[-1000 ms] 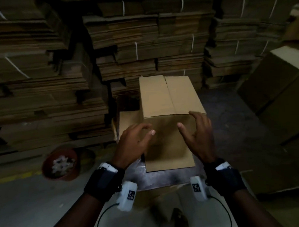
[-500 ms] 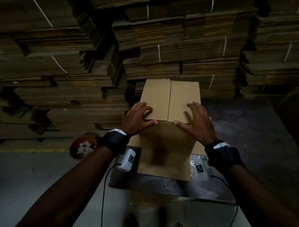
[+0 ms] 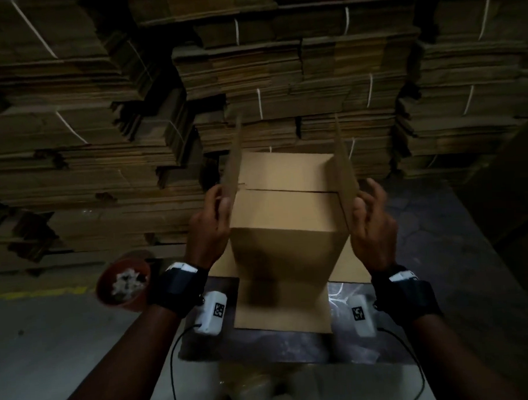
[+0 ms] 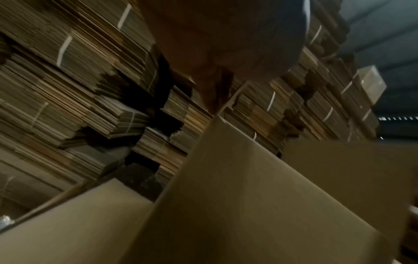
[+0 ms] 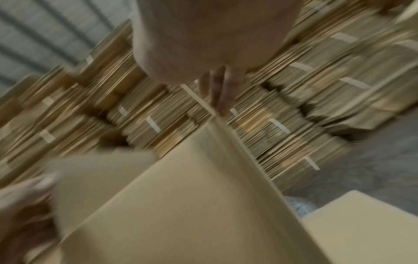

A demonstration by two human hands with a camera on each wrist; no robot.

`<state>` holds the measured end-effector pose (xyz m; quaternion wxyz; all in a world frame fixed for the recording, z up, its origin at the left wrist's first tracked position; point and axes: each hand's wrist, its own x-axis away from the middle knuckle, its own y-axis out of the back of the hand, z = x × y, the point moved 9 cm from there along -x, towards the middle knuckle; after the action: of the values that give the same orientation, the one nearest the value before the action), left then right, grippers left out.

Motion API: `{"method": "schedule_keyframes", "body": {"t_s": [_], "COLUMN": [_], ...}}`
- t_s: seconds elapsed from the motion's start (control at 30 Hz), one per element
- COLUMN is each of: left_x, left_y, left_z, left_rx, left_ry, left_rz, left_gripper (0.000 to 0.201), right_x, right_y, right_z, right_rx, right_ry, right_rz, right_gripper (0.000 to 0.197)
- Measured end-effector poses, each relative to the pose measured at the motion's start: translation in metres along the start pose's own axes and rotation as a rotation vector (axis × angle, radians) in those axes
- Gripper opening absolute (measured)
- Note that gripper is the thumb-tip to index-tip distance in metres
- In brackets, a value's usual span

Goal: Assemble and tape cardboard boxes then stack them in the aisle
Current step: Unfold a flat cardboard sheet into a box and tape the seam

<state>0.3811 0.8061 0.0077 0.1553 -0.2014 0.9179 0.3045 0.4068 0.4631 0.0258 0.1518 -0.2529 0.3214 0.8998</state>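
A brown cardboard box (image 3: pixel 282 229) stands upright on the table (image 3: pixel 263 348). Two of its top flaps are folded flat, with a seam across. Its left flap (image 3: pixel 235 158) and right flap (image 3: pixel 344 160) stick up. My left hand (image 3: pixel 215 214) pinches the near lower corner of the left flap, thumb inside and fingers outside. At the other side, my right hand (image 3: pixel 369 213) holds the right flap the same way. The left wrist view shows the box (image 4: pixel 237 196) from close below. The box (image 5: pixel 181 205) fills the blurred right wrist view, fingers (image 5: pixel 217 89) lying along the flap's edge.
Flat cardboard (image 3: pixel 347 268) lies under the box. Tall strapped stacks of flat cartons (image 3: pixel 281 78) wall off the back and left. A red bucket (image 3: pixel 124 284) with white scraps sits on the floor at the left, near a yellow line (image 3: pixel 34 293). Grey floor extends right.
The box went from lying low under my palms to standing with its side flaps raised. Both hands moved from its top out to the side flaps and took hold of them.
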Motion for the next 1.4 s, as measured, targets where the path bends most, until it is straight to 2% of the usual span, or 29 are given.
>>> {"method": "schedule_keyframes", "body": {"t_s": [0.07,0.13,0.2,0.27,0.3,0.37,0.4,0.43,0.47,0.57,0.63,0.73,0.93,1.03,1.13,1.23,1.3,1.4], "left_x": [0.001,0.002,0.002,0.002,0.001,-0.002,-0.003,-0.003,-0.002,0.013,0.018,0.015,-0.011,-0.029,-0.051,-0.070,-0.079,-0.084], "left_y": [0.017,0.031,0.044,0.047,0.042,0.026,0.016,0.004,-0.009,-0.046,-0.056,-0.050,-0.028,-0.017,-0.016,-0.027,-0.033,-0.041], "left_z": [0.006,0.011,0.010,0.008,0.010,0.015,0.018,0.022,0.028,0.050,0.056,0.069,0.076,0.073,0.068,0.068,0.066,0.050], "left_rx": [0.034,0.035,-0.082,-0.367,-0.527,-0.718,-0.745,-0.726,-0.664,-0.225,-0.073,-0.084,-0.273,-0.283,-0.135,-0.031,-0.043,-0.042], "left_ry": [0.069,0.066,-0.011,-0.068,-0.079,-0.093,-0.088,-0.058,0.002,0.295,0.349,0.343,0.311,0.305,0.245,0.227,0.218,0.175], "left_rz": [-0.104,-0.210,-0.292,-0.297,-0.254,-0.121,-0.034,0.070,0.183,0.471,0.503,0.468,0.377,0.269,0.167,0.160,0.152,0.176], "left_gripper": [0.042,0.057,0.067,0.057,0.047,0.030,0.028,0.034,0.044,0.081,0.098,0.105,0.082,0.063,0.036,0.015,0.014,0.019], "right_x": [0.004,0.008,0.010,0.005,0.001,-0.005,-0.004,-0.002,-0.001,-0.005,-0.009,-0.013,0.011,0.034,0.058,0.079,0.083,0.080], "right_y": [0.018,0.034,0.047,0.046,0.038,0.005,-0.011,-0.025,-0.036,-0.050,-0.056,-0.067,-0.084,-0.081,-0.079,-0.077,-0.071,-0.057], "right_z": [-0.007,-0.016,-0.025,-0.034,-0.035,-0.049,-0.059,-0.065,-0.067,-0.069,-0.060,-0.051,-0.058,-0.046,-0.027,-0.013,-0.001,0.022], "right_rx": [-0.026,0.020,0.221,0.515,0.653,0.786,0.748,0.660,0.532,0.137,0.060,0.096,0.149,0.160,0.087,0.181,0.237,0.379], "right_ry": [-0.052,-0.038,-0.028,-0.064,-0.041,-0.041,-0.090,-0.155,-0.235,-0.492,-0.539,-0.496,-0.391,-0.377,-0.351,-0.229,-0.156,0.035], "right_rz": [-0.103,-0.220,-0.306,-0.236,-0.135,0.219,0.396,0.534,0.611,0.545,0.547,0.647,0.637,0.590,0.583,0.578,0.531,0.453], "right_gripper": [0.054,0.055,0.060,0.053,0.041,0.016,0.016,0.025,0.036,0.064,0.069,0.055,0.055,0.058,0.057,0.070,0.064,0.049]}}
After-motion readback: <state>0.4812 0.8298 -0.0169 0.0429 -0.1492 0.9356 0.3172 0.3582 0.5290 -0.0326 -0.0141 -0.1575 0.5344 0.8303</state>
